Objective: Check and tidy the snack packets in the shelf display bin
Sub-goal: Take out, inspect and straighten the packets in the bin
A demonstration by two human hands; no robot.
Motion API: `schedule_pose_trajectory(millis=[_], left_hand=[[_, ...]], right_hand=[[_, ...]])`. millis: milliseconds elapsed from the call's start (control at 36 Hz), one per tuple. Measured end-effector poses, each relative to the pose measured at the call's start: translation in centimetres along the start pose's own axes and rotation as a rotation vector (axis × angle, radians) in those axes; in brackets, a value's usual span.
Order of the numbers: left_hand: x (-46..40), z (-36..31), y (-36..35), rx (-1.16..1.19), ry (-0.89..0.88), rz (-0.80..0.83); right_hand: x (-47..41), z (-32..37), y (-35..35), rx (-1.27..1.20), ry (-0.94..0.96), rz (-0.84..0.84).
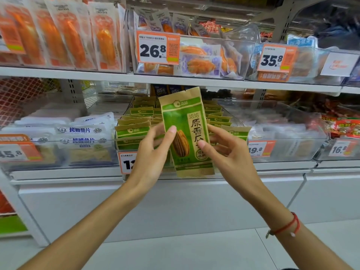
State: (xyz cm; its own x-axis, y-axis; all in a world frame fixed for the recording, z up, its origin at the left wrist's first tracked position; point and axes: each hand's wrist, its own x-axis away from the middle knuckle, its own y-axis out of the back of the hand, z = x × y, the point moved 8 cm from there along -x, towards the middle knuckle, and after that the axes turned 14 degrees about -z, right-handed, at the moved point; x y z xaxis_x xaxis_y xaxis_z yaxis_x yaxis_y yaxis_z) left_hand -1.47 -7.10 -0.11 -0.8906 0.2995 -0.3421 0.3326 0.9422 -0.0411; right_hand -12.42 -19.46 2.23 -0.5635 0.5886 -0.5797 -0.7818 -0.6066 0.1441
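**Packet held up in front of the bin**

I see both hands raised at the lower shelf [194, 173], holding one green and brown packet [186, 131] upright, tilted a little to the left, with its printed face toward me. It shows a large seed picture and a column of characters down its right side.

My left hand [153, 152] grips the packet's left edge: the thumb lies flat across the front beside the seed picture, and the other fingers are curled behind the packet. My right hand [228, 151] pinches the right edge, thumb tip on the front near the round badge, remaining fingers bent behind and mostly hidden. So both sets of fingers are clamped on the packet.

The packet sits in the air just in front of the clear bin [238, 118], covering its middle. Inside the bin, matching packets [134, 129] stand in rows, tops up, running back toward the rear of the shelf. A price tag [126, 162] hangs at the bin's front, partly hidden behind my left hand.

White fish packs [81, 131] fill the bin to the left. A red cord bracelet [288, 226] circles my right wrist. On the upper shelf, orange packs [64, 34] stand on the left.
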Motion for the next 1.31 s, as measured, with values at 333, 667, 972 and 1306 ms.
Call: schedule_pose_trajectory(millis=[333,667,972,1306], left_hand=[[0.1,-0.5,0.9,0.064,-0.069,-0.123],[1.1,-1.1,0.0,0.085,-0.064,-0.041],[1.3,-2.2,-0.3,-0.115,-0.204,0.014],[1.8,-1.8,-1.0,-0.141,-0.22,0.002]], right_hand=[[0.5,0.4,0.0,0.227,0.171,-0.122],[0.7,-1.5,-1.6,0.053,-0.083,0.08],[-0.3,-0.3,0.5,0.081,-0.015,-0.097],[-0.5,-0.4,1.0,0.081,-0.014,-0.144]])
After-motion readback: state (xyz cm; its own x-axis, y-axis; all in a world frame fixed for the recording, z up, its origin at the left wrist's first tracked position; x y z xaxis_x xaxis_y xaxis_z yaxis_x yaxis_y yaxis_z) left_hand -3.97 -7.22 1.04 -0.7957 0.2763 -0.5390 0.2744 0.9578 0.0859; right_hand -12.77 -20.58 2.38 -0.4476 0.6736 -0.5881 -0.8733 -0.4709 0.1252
